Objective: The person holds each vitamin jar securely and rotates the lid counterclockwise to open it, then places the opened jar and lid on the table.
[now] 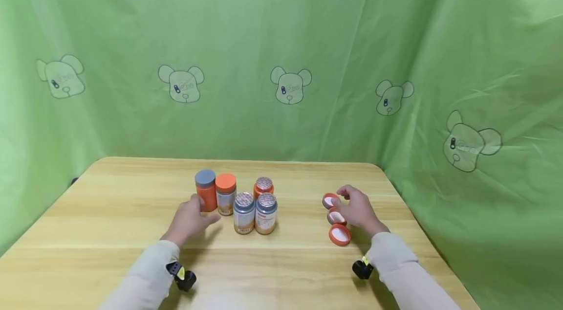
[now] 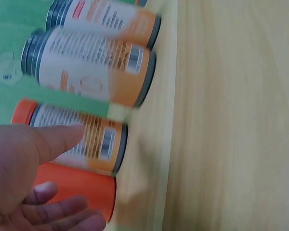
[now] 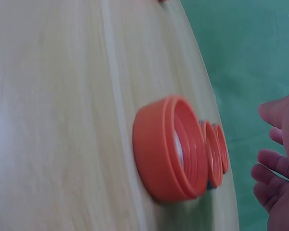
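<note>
My left hand [image 1: 189, 219] is beside an orange bottle with a grey lid [image 1: 205, 197], thumb held out and fingers loosely bent, gripping nothing. Next to that bottle stands a grey-and-white labelled bottle with an orange lid [image 1: 226, 200]. To their right, two lidless grey bottles [image 1: 244, 217] show foil seals, and a lidless orange bottle [image 1: 263, 186] is partly hidden behind them. Over on the right, three lids lie with their insides up: a near orange lid [image 3: 156, 149], a middle lid [image 1: 336, 217] and a far lid [image 1: 330, 201]. My right hand [image 1: 358, 210] hovers by these lids, fingers relaxed and holding nothing.
Everything stands on a light wooden table [image 1: 281, 271] with rounded far corners. A green curtain [image 1: 237, 31] with bear-head prints hangs behind it and along the right side.
</note>
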`<control>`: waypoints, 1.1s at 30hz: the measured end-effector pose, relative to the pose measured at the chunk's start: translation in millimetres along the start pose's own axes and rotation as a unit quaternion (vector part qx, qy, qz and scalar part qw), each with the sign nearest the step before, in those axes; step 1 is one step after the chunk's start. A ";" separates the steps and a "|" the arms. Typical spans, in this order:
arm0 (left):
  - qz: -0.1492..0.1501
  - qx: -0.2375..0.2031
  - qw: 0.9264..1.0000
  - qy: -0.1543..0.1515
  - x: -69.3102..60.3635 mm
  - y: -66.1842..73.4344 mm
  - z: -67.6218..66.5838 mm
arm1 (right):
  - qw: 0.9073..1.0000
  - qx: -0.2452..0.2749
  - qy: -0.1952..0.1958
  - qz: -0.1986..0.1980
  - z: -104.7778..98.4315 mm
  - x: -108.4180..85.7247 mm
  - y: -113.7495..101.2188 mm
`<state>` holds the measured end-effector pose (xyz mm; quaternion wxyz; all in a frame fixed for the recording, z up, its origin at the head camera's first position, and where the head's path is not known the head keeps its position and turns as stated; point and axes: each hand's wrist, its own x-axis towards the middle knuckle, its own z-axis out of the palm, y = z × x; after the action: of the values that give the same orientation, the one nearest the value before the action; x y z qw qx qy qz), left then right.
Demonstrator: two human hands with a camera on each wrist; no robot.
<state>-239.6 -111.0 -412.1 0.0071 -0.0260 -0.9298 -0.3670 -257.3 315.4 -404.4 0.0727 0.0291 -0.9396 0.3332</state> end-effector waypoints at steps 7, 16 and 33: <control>-0.018 -0.035 0.999 0.012 10.4 -8.3 -3.6 | 0.999 0.003 0.009 -0.038 5.7 -7.6 -11.8; -0.021 -0.049 0.998 0.026 19.1 -7.7 -2.8 | 0.995 0.019 0.017 -0.095 12.9 -15.5 -20.5; -0.017 -0.066 0.996 0.055 24.3 -14.6 3.1 | 0.995 0.026 -0.012 -0.094 20.6 -27.2 -33.4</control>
<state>-264.6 -118.4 -423.6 0.0505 0.0094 -0.9022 -0.4283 -229.4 276.7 -403.7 0.0912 0.1233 -0.9247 0.3484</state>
